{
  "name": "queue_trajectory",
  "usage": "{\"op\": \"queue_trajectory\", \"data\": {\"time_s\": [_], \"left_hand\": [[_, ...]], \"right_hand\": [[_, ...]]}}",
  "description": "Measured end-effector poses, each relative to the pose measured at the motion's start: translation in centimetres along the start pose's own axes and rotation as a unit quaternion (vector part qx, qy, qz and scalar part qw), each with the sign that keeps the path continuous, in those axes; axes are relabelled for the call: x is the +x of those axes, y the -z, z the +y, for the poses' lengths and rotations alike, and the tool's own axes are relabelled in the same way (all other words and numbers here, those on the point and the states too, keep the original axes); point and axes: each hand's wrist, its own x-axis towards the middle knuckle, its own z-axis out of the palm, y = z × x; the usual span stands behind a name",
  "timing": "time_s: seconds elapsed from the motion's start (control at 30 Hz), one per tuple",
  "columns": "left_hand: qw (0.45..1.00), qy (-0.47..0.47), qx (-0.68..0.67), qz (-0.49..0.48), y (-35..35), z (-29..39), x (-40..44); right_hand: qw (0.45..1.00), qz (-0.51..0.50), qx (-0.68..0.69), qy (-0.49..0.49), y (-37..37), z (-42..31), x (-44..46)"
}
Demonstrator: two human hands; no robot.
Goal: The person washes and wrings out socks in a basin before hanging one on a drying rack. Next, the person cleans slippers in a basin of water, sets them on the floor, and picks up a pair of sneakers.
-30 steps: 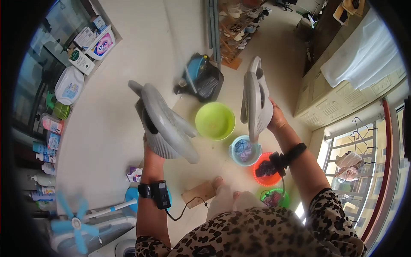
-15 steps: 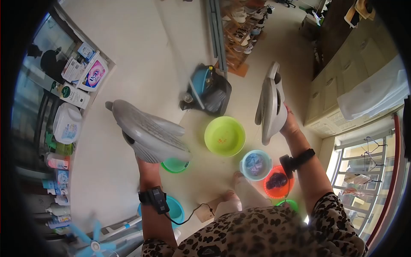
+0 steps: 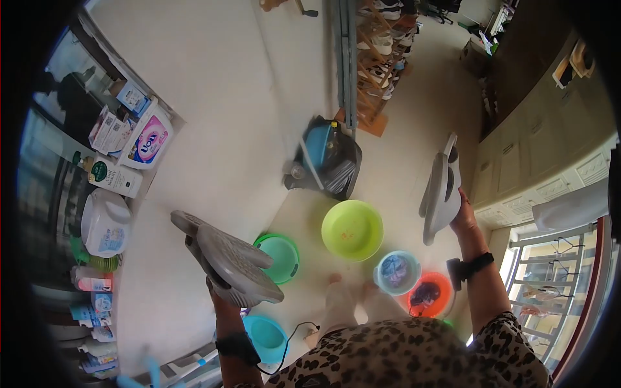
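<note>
My left hand is closed on a pair of grey slippers, which hide most of its fingers. These slippers hang tilted, soles partly toward me, left of a green-rimmed basin. On the other side, my right hand grips another pair of grey slippers from their right edge, and they are held nearly upright in the air. Between the two pairs, lower down on the floor, stands a lime-green basin with small reddish marks inside.
A light blue basin holds cloth, and an orange basin holds dark cloth. A turquoise bucket stands near my left forearm. Further off are a black bag and a shoe rack. Detergent bottles line the left ledge; cabinets stand right.
The camera view has shifted, so the room sits lower in the picture. My left hand has lowered its slippers, uncovering the green-rimmed basin. My right hand has moved slightly right with its pair.
</note>
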Motion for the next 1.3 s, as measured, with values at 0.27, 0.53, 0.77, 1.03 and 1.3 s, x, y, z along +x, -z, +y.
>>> {"op": "queue_trajectory", "data": {"time_s": [0.27,0.53,0.77,1.03,1.3], "left_hand": [[0.999,0.044,-0.005,0.020,3.1,1.1,1.8],[0.998,0.057,-0.011,0.037,3.2,1.8,3.2],[0.996,0.079,-0.027,0.042,1.4,0.4,5.0],[0.994,0.062,0.018,-0.086,-6.2,-3.2,8.7],[0.964,0.049,0.109,-0.238,-23.9,-10.2,14.9]], "right_hand": [[1.000,-0.010,0.004,-0.029,-3.4,3.9,0.4],[0.998,-0.031,-0.004,-0.055,-7.6,6.3,2.1],[0.988,-0.008,-0.144,-0.050,-5.7,6.2,2.5],[0.998,0.004,0.051,0.021,-0.3,0.0,9.2],[0.986,0.101,0.062,0.117,7.2,-9.5,17.1]]}}
